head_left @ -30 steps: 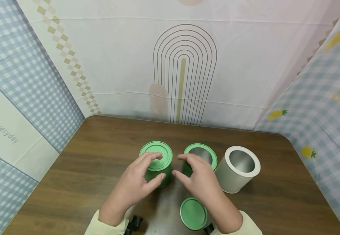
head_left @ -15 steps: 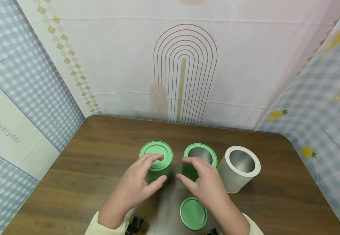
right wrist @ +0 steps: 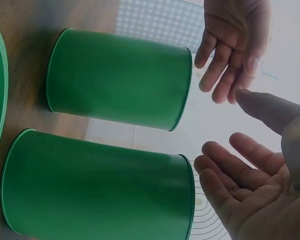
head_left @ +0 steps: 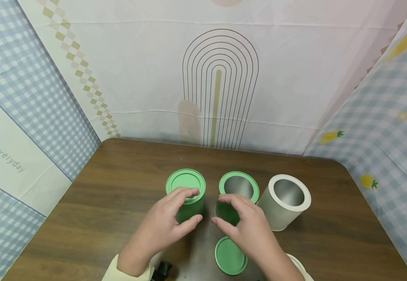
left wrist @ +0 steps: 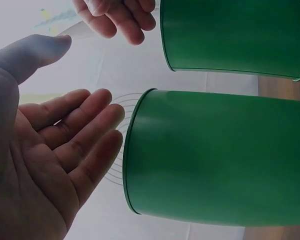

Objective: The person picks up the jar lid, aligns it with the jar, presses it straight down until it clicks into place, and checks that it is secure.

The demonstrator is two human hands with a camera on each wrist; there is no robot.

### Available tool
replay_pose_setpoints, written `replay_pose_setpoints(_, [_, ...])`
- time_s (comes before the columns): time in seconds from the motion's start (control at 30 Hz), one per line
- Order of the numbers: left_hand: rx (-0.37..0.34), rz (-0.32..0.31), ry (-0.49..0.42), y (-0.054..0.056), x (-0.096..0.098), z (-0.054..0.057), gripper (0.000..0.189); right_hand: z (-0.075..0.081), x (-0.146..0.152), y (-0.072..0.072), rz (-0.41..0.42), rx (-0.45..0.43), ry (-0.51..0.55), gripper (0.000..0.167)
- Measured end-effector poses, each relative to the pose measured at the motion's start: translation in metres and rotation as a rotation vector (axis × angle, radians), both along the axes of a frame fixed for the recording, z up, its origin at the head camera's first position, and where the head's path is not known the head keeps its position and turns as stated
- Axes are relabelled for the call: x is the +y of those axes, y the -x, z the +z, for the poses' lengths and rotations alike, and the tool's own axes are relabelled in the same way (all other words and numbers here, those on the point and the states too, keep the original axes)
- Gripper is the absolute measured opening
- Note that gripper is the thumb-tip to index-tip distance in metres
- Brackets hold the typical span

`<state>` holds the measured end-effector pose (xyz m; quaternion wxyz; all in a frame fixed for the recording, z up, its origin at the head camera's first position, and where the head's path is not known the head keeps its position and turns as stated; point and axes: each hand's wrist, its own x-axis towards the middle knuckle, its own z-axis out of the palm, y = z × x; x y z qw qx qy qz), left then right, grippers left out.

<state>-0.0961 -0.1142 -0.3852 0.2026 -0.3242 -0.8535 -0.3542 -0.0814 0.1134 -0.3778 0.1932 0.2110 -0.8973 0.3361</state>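
Note:
My left hand (head_left: 164, 220) hovers in front of and above a green can with its lid on (head_left: 185, 181); its fingers are relaxed and hold nothing. Facing it, my right hand (head_left: 247, 226) hangs in the air near an open green can (head_left: 256, 193), fingers loosely bent, nothing in them. Both wrist views show the hands apart from the can walls: the lidded can (left wrist: 215, 157) in the left one, the open can (right wrist: 100, 185) in the right one. A loose green lid (head_left: 230, 255) lies on the table below the right hand.
To the right of the open green can stands an open white can (head_left: 282, 210) with a metal inside. Everything rests on a brown wooden table (head_left: 119, 187). A patterned white cloth (head_left: 147, 78) hangs behind it, with checked cloths at both sides.
Both hands have drawn slightly back toward the person, and the right hand has also shifted a little to the right. The cans and the loose lid have stayed put.

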Motion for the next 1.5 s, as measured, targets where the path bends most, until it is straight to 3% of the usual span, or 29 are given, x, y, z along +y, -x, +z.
replay_pose_setpoints(0.33, [-0.021, -0.058, 0.022, -0.003, 0.003, 0.001, 0.053, -0.001, 0.006, -0.008, 0.008, 0.026, 0.012, 0.048])
replay_pose_setpoints(0.77, [-0.159, -0.141, 0.008, -0.008, 0.006, 0.000, 0.058, -0.006, 0.011, -0.015, 0.023, 0.067, 0.033, 0.051])
replay_pose_setpoints(1.0, [-0.095, -0.158, 0.063, -0.009, 0.011, -0.002, 0.061, -0.013, 0.015, -0.018, 0.038, 0.097, 0.041, 0.051])
replay_pose_setpoints(1.5, [-0.129, -0.164, 0.074, -0.010, 0.018, -0.007, 0.066, -0.025, 0.029, -0.023, 0.054, 0.109, 0.051, 0.056])
